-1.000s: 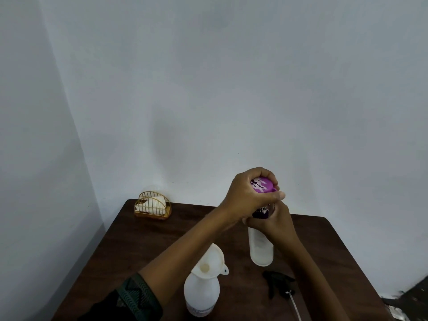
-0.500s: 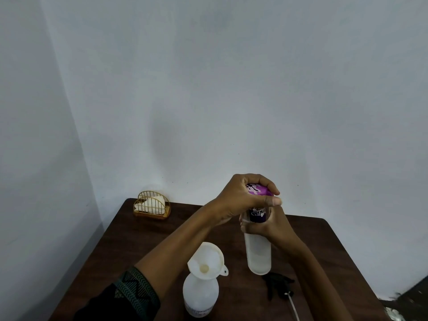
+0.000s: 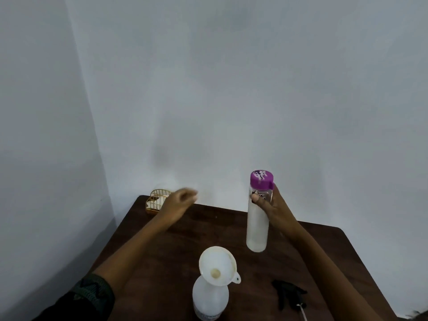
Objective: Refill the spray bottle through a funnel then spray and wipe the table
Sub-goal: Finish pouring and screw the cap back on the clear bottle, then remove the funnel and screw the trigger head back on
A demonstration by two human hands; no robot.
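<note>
Right hand (image 3: 271, 206) grips the refill bottle (image 3: 257, 225) high up, just under its purple cap (image 3: 261, 179), thumb across the near face, fingers curled round the far side. Bottle is upright, cap on, milky white fill through most of the body. Cannot tell whether its base touches the counter (image 3: 220, 228) or hangs just above it.

Left hand (image 3: 181, 201) is well apart from that bottle, out to the far left, motion-blurred. Fingers look loosely bent but cannot tell whether spread or closed. Nothing seen in it. It sits just beside the gold wire basket (image 3: 155, 202) at the far left corner of the counter, partly covering it. Something white is inside the basket, too small to tell what.

Spray bottle (image 3: 209, 300) stands near centre, between the two forearms, touched by neither hand. White funnel (image 3: 217, 265) sits in its neck, tilted a little, tab handle pointing right. Refill bottle is farther away and to the right of the funnel, not over it.

Black spray head (image 3: 288, 295) lies on the counter to the right of the spray bottle, under the right forearm, with its thin tube trailing toward the near edge.

Dark patterned sleeve (image 3: 92, 293) on the left arm at near left. Counter is dark brown wood, and a plain pale wall (image 3: 231, 89) is behind it.
</note>
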